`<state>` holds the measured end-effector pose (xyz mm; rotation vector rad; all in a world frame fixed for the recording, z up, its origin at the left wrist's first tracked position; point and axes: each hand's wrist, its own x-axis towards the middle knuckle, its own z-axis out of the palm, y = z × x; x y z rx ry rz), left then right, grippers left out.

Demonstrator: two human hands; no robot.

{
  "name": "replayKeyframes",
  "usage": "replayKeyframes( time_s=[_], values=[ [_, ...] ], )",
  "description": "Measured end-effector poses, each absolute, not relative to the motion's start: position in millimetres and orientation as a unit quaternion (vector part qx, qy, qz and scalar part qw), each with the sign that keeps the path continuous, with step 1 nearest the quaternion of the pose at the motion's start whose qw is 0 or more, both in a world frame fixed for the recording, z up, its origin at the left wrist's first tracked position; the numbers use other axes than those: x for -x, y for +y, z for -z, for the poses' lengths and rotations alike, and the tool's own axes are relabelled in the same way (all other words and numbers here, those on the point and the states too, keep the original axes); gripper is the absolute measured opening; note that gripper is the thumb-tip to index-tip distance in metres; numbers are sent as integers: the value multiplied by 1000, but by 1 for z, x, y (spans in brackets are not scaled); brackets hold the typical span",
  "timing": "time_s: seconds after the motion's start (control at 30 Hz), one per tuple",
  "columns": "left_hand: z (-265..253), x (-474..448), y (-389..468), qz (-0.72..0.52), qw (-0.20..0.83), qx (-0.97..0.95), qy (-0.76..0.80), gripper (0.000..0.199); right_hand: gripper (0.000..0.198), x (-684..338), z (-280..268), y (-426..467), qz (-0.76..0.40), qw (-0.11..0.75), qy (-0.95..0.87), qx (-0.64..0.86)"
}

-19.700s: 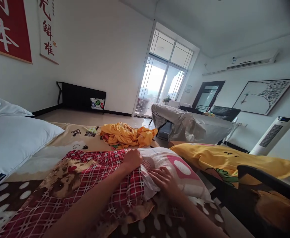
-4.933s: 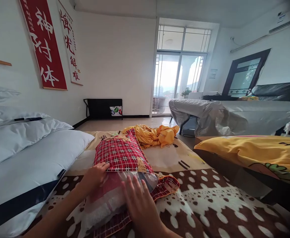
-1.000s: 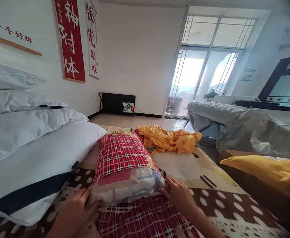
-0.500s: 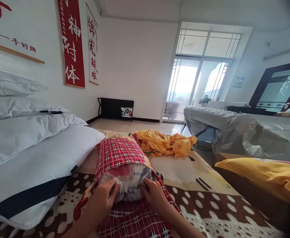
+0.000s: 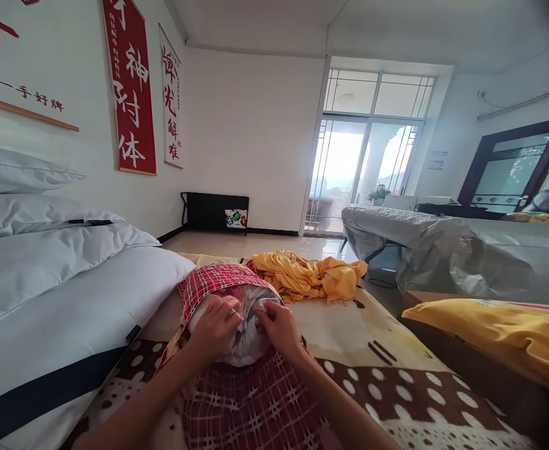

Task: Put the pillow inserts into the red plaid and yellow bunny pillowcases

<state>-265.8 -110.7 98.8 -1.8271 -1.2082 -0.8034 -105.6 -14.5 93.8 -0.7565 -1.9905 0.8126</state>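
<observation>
A red plaid fabric cover (image 5: 251, 400) lies on the patterned blanket, its far part drawn over a whitish stuffed inner bundle (image 5: 244, 350) that looks like a pillow in thin, see-through wrapping. My left hand (image 5: 221, 322) is closed on the bundle's wrapping, left of its middle, fingers curled inward. Just to the right, my right hand (image 5: 277, 322) pinches the same wrapping between thumb and fingers. Both hands are close together below the cover's raised edge. Part of the bundle is hidden inside the cover and behind my hands.
White pillows (image 5: 87, 300) are stacked at the left. Crumpled yellow cloth (image 5: 307, 275) lies beyond the plaid cover on the blanket (image 5: 344, 331). At the right, a yellow pillow (image 5: 490, 331) rests on a cardboard box (image 5: 424, 297). Plastic sheeting (image 5: 471, 250) drapes furniture behind it.
Both hands have moved closer together and slightly up and away over the bundle, gathering its wrapping toward the middle. The camera view has tilted slightly.
</observation>
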Motion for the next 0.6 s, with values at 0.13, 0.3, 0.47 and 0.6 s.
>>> replayKeyframes(
  time_s=[0.13, 0.3, 0.47, 0.6],
  values=[
    [-107, 270, -106, 241, 339, 750, -513, 31, 26, 112, -96, -9, -357, 423, -786, 275],
    [-99, 269, -106, 174, 294, 774, -534, 32, 29, 112, -95, -14, -389, 409, -786, 252],
    [-94, 267, -110, 138, 238, 777, -566, 63, 31, 102, -95, -11, -413, 379, -795, 231],
    [-103, 258, -105, 83, 204, 757, -615, 60, 32, 97, -101, -15, -355, 361, -836, 212]
  ],
)
